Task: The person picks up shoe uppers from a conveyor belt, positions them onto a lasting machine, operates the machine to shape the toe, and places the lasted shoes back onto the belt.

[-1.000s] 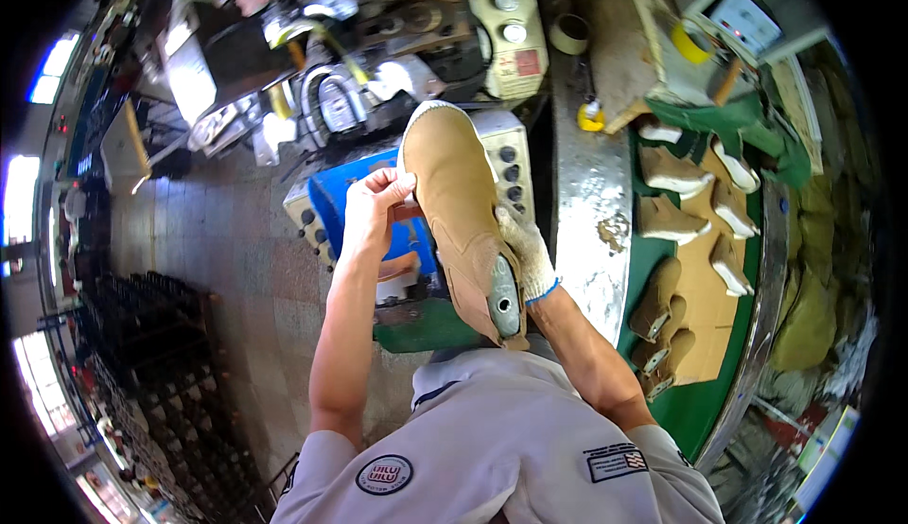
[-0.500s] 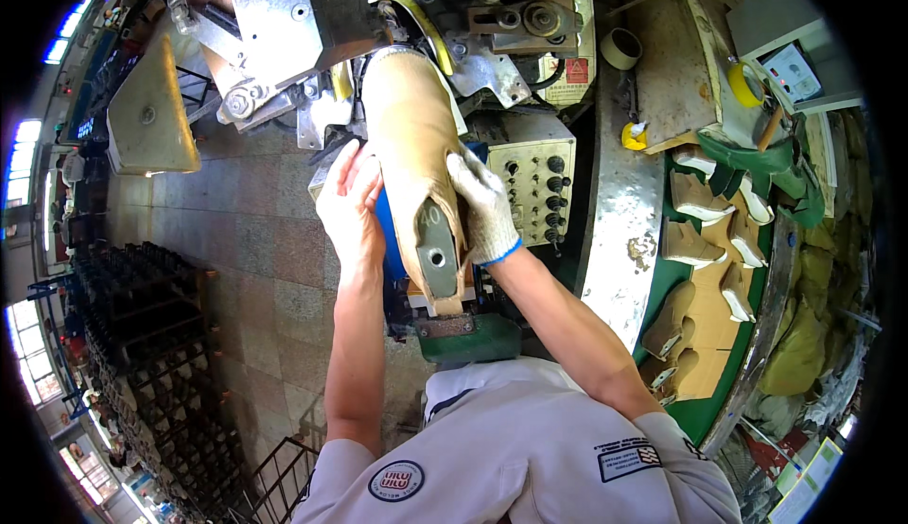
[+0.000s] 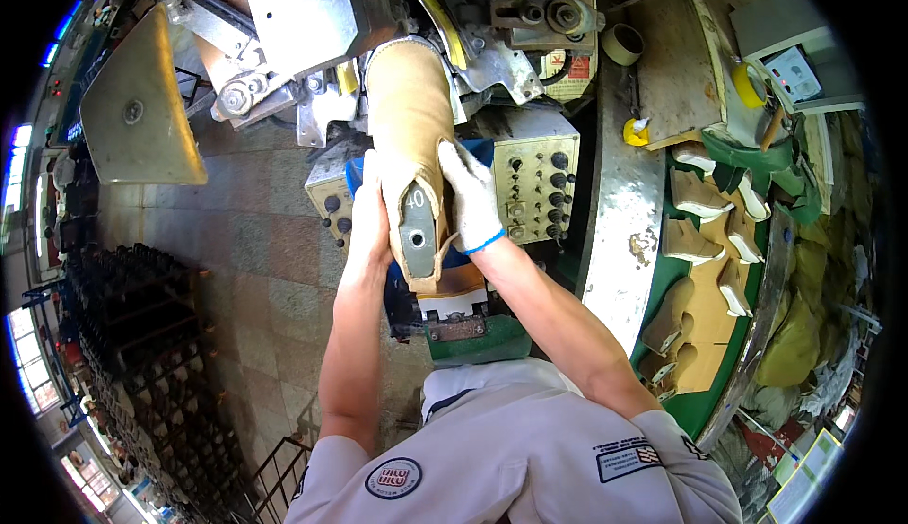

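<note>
A tan shoe upper is stretched over a grey shoe last. Its far end reaches in between the metal jaws of a machine, and its open heel end faces me. My bare left hand grips the left flank of the upper, fingers mostly hidden along its side. On the opposite flank my right hand, in a white knit glove with a blue cuff, presses with its thumb near the upper's opening. A curved yellow strip arches over the far end. What happens inside the jaws is hidden.
Control boxes with black knobs stand under the machine. On the right, a metal ledge borders a green shelf with several tan shoe parts. A padded panel juts out at left, above a dark rack.
Both hands and the upper have moved slightly away from me, deeper toward the jaws. The left fingers, spread before, now lie against the upper's side. The view has shifted a little.
</note>
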The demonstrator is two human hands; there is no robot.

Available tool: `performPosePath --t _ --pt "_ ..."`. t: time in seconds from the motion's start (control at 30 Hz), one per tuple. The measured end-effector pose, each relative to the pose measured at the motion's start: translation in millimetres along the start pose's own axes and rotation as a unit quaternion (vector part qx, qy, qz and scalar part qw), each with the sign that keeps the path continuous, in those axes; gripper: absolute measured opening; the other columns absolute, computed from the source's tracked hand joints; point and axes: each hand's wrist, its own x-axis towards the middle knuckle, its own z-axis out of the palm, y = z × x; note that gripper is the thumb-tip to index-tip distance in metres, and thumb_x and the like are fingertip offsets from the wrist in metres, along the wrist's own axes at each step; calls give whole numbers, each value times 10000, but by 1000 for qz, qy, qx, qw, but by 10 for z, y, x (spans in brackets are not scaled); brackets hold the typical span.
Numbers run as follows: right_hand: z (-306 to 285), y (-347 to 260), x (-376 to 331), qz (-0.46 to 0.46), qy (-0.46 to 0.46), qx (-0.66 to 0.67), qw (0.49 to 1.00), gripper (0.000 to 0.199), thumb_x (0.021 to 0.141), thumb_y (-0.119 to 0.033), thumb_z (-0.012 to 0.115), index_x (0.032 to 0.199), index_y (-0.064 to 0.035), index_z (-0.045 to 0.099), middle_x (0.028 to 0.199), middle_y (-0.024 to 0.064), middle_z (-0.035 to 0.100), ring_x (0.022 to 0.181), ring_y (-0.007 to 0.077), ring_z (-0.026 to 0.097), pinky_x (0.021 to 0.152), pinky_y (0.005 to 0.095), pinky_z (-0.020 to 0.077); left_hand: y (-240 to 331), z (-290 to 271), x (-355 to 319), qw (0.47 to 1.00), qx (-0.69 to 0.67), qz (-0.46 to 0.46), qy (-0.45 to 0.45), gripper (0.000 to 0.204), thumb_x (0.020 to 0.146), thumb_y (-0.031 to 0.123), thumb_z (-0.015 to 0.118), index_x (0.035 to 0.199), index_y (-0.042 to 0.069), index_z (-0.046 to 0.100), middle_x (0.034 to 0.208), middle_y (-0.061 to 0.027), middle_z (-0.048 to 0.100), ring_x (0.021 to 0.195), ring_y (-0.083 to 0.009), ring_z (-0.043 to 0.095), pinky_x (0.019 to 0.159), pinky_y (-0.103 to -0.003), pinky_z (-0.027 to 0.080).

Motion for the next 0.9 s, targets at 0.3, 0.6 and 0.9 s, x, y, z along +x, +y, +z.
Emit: performPosePath --t 0.3,0.6,0.9 --pt "-5 23 12 -169 19 -246 954 688 1040 -330 587 1558 43 332 1436 223 555 1264 245 561 1093 344 422 -52 -167 126 1000 4 23 -15 609 1084 538 424 1203 -11 658 1022 -94 722 863 -156 706 745 -317 582" --pt "20 96 43 -124 30 -139 982 618 1043 -307 581 1503 75 425 1458 180 555 1303 221 521 1116 338 393 -63 -138 111 997 64 47 -14 638 1091 518 421 1262 -61 627 1090 -132 725 919 -187 715 801 -335 584" --pt "-7 113 13 -108 78 -183 974 462 1029 -311 608 1294 67 639 1152 140 724 989 164 623 903 323 516 -182 -141 178 991 103 84 2 668 1072 574 420 1240 -31 651 1062 -107 722 878 -175 697 791 -331 559"
